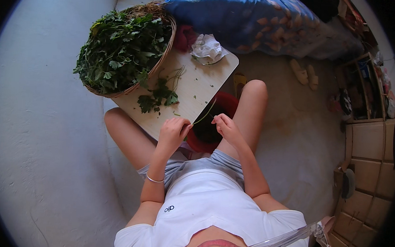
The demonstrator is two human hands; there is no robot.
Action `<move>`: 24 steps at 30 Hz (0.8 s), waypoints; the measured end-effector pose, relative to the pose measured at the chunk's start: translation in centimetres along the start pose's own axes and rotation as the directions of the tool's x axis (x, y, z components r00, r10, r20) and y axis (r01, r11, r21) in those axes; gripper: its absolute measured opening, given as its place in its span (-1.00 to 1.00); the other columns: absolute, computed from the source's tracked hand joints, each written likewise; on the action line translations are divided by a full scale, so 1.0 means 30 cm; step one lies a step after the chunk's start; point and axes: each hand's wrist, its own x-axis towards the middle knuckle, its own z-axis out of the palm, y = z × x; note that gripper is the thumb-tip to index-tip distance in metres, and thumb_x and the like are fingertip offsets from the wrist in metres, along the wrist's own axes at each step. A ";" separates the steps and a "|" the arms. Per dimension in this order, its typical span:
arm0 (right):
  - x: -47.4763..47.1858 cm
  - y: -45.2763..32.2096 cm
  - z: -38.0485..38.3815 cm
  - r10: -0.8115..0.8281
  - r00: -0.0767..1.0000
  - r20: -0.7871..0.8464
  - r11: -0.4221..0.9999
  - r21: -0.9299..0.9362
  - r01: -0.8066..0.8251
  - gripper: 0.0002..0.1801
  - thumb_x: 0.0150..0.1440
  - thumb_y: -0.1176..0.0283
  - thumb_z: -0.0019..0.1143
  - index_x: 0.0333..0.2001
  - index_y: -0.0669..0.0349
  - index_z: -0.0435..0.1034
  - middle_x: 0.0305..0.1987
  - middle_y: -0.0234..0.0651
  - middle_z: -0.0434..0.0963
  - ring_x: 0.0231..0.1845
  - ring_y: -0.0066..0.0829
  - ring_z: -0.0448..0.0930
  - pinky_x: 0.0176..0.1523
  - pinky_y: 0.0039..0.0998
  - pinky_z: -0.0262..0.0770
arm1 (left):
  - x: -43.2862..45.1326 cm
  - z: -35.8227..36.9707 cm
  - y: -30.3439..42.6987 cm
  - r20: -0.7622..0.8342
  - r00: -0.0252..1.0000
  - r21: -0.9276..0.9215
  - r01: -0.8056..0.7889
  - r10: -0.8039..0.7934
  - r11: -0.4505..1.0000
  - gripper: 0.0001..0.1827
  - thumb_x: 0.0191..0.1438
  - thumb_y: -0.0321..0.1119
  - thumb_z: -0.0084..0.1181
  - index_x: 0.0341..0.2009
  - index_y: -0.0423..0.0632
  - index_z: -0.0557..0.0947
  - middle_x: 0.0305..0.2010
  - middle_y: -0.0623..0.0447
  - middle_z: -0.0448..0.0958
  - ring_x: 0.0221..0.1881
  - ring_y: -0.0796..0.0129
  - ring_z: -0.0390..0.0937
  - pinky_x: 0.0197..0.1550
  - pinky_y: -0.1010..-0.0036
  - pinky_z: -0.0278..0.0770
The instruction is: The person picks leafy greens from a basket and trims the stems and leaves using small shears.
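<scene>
My left hand (174, 131) pinches one end of a thin green stem (205, 114) over the near edge of a pale wooden table (200, 79). Beside the stem's other side is my right hand (227, 127), its fingers closed together near a small dark thing too unclear to name. Below both hands, a red basin (196, 144) with dark contents stands on the floor. A few leafy green sprigs (158, 95) lie on the table. Heaped with leafy greens (120, 51), a wicker basket (160, 61) takes up the table's left side.
Crumpled white paper (207, 49) rests in a dish near a dark red cloth (185, 38). Behind the table is a bed with a blue patterned cover (237, 20). Slippers (302, 74) lie on the floor; shelves (362, 89) and cardboard boxes (367, 140) line the right side.
</scene>
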 end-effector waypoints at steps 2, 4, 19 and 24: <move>-0.003 0.006 -0.004 0.004 1.000 0.001 1.000 0.000 -0.004 -0.66 0.27 0.17 -0.14 -0.32 0.24 0.35 -0.67 -0.60 0.14 -0.66 -0.78 0.11 -0.58 -0.65 0.01 | -0.002 0.006 -0.003 -0.003 1.000 0.006 0.006 -0.006 1.000 -0.89 -0.05 -0.38 0.21 -0.42 -0.07 0.55 -0.45 0.01 0.51 -0.38 0.13 0.46 -0.29 0.33 0.35; -0.006 0.012 -0.007 0.033 0.999 0.029 0.999 -0.043 -0.031 -0.65 0.26 0.15 -0.14 -0.33 0.24 0.34 -0.66 -0.58 0.15 -0.64 -0.77 0.12 -0.57 -0.63 0.04 | 0.000 0.006 0.001 -0.007 1.000 0.014 0.009 -0.009 1.000 -0.88 -0.05 -0.37 0.21 -0.42 -0.07 0.55 -0.46 0.01 0.52 -0.39 0.14 0.47 -0.29 0.33 0.35; -0.007 0.064 0.005 0.040 0.999 0.020 0.999 -0.038 -0.039 -0.68 0.26 0.20 -0.13 -0.35 0.25 0.34 -0.67 -0.56 0.20 -0.66 -0.75 0.16 -0.58 -0.62 0.06 | 0.003 0.045 0.035 0.046 0.998 -0.009 -0.038 0.038 0.999 -0.87 -0.07 -0.36 0.22 -0.44 -0.09 0.55 -0.48 0.02 0.52 -0.38 0.15 0.47 -0.26 0.33 0.37; -0.030 0.066 -0.016 0.086 0.995 0.044 0.996 0.012 -0.087 -0.68 0.26 0.20 -0.14 -0.37 0.24 0.33 -0.68 -0.58 0.17 -0.68 -0.76 0.13 -0.60 -0.63 0.01 | 0.005 0.058 0.042 0.097 0.995 -0.046 -0.029 0.033 0.999 -0.88 -0.06 -0.37 0.21 -0.44 -0.09 0.55 -0.48 0.02 0.51 -0.40 0.15 0.46 -0.27 0.33 0.36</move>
